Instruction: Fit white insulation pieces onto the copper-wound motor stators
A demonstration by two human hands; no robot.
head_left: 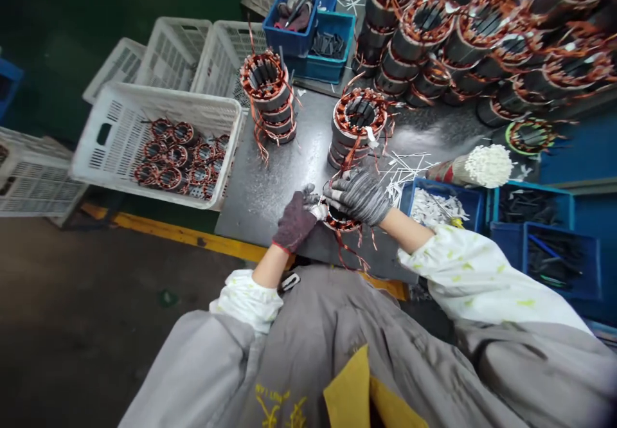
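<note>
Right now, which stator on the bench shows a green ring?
The stator at the right, just beyond the white bundle. A green ring circles its top; the other stators show copper with no green.

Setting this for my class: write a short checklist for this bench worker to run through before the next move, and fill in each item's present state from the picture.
1. Both hands gloved: ok. The left hand wears a dark maroon glove, the right hand a grey striped one.
2. Copper-wound stator in contact with both hands: ok.
3. Stator slots and windings sound: cannot tell, the gloves hide most of them.
4. Copper lead wires tidy: not ok, they trail loose across the steel bench.
5. White strips within reach: ok, they fill a blue bin beside the right hand.
</note>
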